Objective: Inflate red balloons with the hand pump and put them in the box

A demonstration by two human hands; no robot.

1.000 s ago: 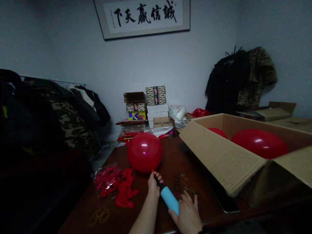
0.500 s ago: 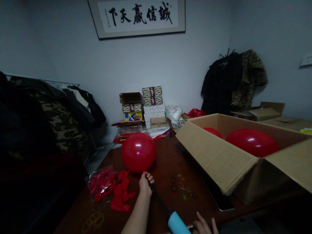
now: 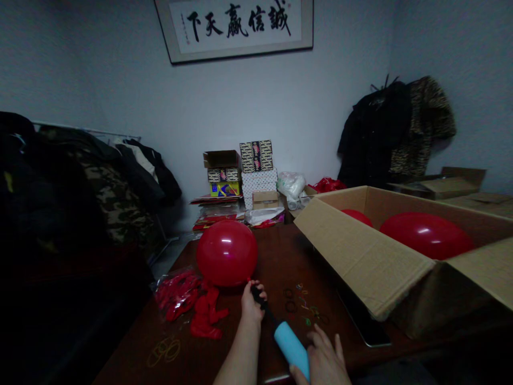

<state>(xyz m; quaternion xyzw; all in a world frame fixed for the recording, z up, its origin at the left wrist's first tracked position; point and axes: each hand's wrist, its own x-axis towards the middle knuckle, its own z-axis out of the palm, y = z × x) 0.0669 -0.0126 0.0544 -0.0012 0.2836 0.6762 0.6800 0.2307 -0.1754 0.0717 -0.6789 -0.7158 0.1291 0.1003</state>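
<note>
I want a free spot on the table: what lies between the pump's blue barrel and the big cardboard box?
In the head view, small loose rubber bands lie scattered on the dark table between the blue pump and the cardboard box.

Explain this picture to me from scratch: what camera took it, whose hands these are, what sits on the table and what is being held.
There is no machine here. A camera worn on a person's head looks forward and down at that person's own two bare hands. The left hand grips the black nozzle end of a hand pump, right where a blown-up red balloon sits. The right hand holds the pump's light blue barrel. On the dark brown table lie a bag and loose pile of flat red balloons, scattered rubber bands and an open cardboard box with more inflated red balloons inside.
</note>
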